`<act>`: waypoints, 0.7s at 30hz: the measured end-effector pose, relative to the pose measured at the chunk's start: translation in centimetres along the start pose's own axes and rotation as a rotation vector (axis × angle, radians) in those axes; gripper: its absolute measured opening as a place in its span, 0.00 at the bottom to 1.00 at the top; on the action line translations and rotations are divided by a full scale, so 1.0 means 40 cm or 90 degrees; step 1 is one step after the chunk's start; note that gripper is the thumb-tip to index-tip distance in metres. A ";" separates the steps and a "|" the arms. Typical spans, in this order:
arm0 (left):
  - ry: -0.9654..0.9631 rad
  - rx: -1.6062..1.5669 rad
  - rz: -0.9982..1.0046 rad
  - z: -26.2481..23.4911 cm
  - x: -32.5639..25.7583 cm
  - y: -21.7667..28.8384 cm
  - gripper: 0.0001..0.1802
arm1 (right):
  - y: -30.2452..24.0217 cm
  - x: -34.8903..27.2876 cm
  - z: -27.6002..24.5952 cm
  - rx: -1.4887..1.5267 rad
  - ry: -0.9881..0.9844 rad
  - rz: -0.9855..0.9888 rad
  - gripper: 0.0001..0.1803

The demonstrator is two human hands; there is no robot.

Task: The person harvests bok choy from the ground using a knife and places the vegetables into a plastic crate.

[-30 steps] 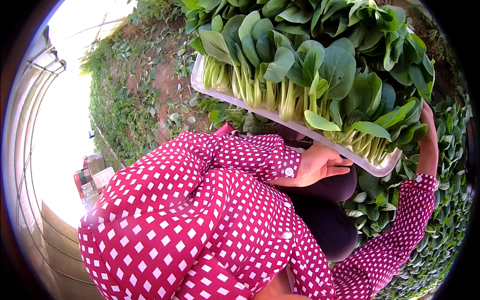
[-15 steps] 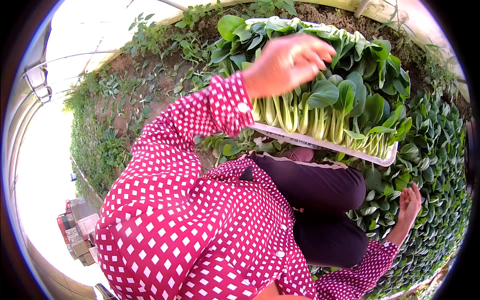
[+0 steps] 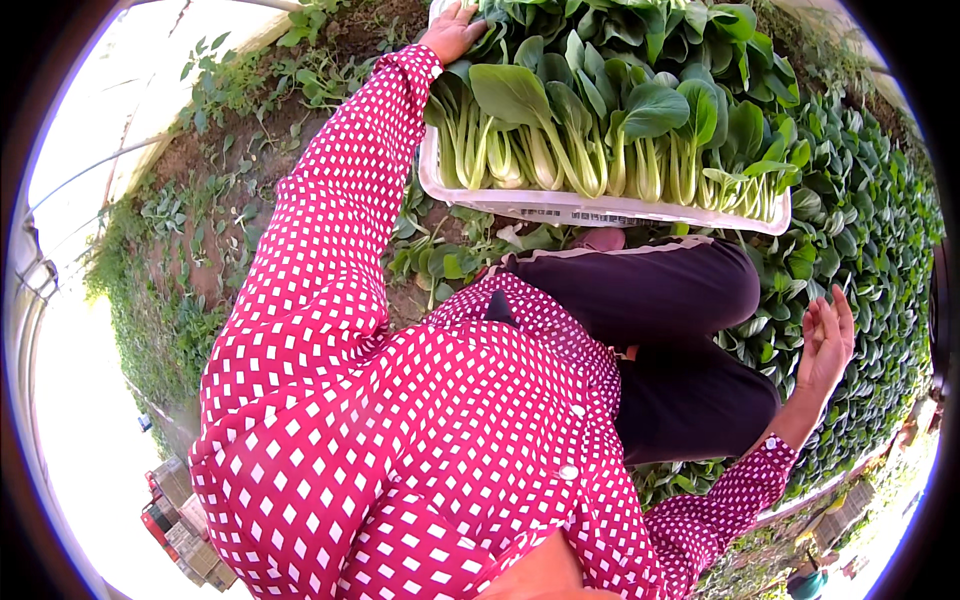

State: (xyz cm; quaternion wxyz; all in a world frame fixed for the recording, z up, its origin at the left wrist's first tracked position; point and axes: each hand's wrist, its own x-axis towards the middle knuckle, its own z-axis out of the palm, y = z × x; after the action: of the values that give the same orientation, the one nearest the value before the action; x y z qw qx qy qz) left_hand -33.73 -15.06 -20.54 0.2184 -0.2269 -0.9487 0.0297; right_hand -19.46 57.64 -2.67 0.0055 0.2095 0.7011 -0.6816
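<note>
A white plastic crate (image 3: 480, 200) holds rows of bok choy (image 3: 600, 150), their pale stems toward me and dark leaves away. My left hand (image 3: 452, 34) is at the crate's far left side, touching the leaves or rim there. Its fingers look stretched out and apart; their tips reach the picture's top edge, and I see nothing held. My right hand (image 3: 826, 345) hangs above the growing bok choy plants (image 3: 870, 270) to my right. It is empty, its fingers loosely extended and slightly curled.
My bent dark-trousered knees (image 3: 650, 290) are right behind the crate, with a shoe (image 3: 600, 238) by its near edge. Bare soil with weeds (image 3: 200, 240) spreads to the left. Stacked crates (image 3: 190, 530) stand far off at the lower left, beside the pale greenhouse sheeting.
My left hand has swung from above the crate's bok choy to its far left side, uncovering the stems. The view has shifted, so the crate appears higher. My right hand stays over the plants.
</note>
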 end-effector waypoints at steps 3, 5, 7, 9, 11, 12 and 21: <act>0.027 0.060 0.045 0.038 0.018 0.032 0.20 | -0.056 -0.124 0.213 -0.025 -0.031 -0.135 0.23; -0.043 0.066 0.007 0.054 0.001 0.038 0.20 | -0.041 -0.180 0.362 -0.039 -0.102 -0.207 0.27; -0.019 0.057 0.077 0.003 -0.039 -0.117 0.21 | -0.043 -0.238 0.496 0.026 -0.192 -0.239 0.32; -0.025 -0.009 0.052 -0.026 -0.045 -0.135 0.22 | -0.018 -0.266 0.566 0.070 -0.250 -0.208 0.37; 0.065 -0.147 0.014 -0.031 0.056 -0.025 0.20 | 0.024 -0.257 0.573 0.001 -0.242 -0.182 0.38; 0.061 -0.166 -0.049 -0.057 0.048 -0.051 0.20 | 0.036 -0.278 0.601 -0.014 -0.226 -0.179 0.32; 0.182 -0.249 -0.429 -0.323 0.078 0.031 0.18 | 0.155 -0.277 0.576 0.145 -0.104 -0.019 0.13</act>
State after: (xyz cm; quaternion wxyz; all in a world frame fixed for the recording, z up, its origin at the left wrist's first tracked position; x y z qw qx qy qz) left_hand -30.21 -13.13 -7.82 0.2982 0.0572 -0.9177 -0.2563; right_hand -13.90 32.28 -6.98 0.0286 0.1417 0.6192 -0.7718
